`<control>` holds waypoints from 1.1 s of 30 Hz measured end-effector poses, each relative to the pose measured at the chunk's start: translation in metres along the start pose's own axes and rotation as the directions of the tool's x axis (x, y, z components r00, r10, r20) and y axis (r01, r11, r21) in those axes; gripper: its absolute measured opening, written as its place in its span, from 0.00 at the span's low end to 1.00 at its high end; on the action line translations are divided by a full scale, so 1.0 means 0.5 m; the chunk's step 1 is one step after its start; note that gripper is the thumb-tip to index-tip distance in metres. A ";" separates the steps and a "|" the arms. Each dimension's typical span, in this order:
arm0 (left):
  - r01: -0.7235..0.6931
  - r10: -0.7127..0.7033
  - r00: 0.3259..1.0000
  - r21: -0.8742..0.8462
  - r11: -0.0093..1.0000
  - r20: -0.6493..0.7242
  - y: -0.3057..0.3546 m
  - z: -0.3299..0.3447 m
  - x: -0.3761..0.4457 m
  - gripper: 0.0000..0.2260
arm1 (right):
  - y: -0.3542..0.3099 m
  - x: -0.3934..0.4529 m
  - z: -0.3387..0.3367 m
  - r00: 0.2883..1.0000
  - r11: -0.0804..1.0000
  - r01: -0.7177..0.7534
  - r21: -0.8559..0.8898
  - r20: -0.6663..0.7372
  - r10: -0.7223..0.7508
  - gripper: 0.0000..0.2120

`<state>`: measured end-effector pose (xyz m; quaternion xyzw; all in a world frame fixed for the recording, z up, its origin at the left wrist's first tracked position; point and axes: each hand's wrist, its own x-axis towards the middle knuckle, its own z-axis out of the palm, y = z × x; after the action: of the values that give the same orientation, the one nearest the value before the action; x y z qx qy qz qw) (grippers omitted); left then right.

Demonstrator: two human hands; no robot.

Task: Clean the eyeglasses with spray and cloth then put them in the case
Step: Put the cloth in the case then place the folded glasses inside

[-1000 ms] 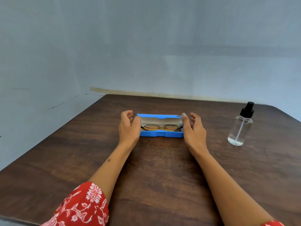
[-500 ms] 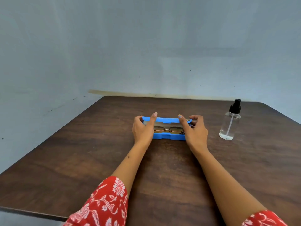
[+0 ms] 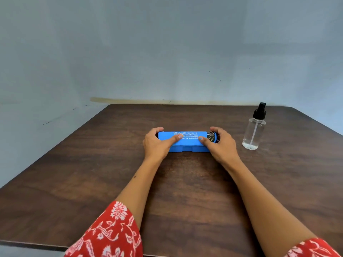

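A blue eyeglass case (image 3: 185, 140) lies shut in the middle of the brown table (image 3: 92, 182), white lettering on its lid. My left hand (image 3: 157, 143) grips its left end, thumb on the lid and fingers curled behind. My right hand (image 3: 220, 145) grips its right end the same way, thumb pressing on the lid. The eyeglasses are hidden inside the case. A clear spray bottle (image 3: 255, 127) with a black pump top stands upright to the right of the case, apart from my right hand. No cloth is visible.
A pale grey wall (image 3: 167, 52) rises behind the table's far edge. The table's left edge runs diagonally and its front edge lies close to my red patterned sleeves (image 3: 107, 232).
The open case, with the glasses visible inside, has been closed. Both hands went from its sides to gripping its ends, thumbs on the lid.
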<state>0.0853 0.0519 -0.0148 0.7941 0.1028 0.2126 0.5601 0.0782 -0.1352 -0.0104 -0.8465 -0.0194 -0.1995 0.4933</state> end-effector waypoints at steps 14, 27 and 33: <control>-0.119 0.111 0.990 0.096 0.988 0.086 -0.005 -0.003 0.004 0.29 | 0.008 0.012 -0.012 0.995 0.998 0.024 -0.056 0.103 -0.019 0.29; -0.171 0.160 0.985 0.195 0.966 0.069 0.010 0.003 -0.016 0.30 | -0.026 -0.030 -0.052 0.691 0.938 0.193 -0.289 -0.639 -0.339 0.17; -0.159 0.144 0.986 0.220 0.962 0.084 0.012 0.006 -0.021 0.38 | 0.025 0.007 -0.099 0.771 0.986 -0.164 0.005 -0.624 0.131 0.43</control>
<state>0.0768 0.0432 -0.0124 0.8649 0.0462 0.2149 0.4513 0.0684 -0.1840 0.0020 -0.7443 0.2156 -0.4282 0.4649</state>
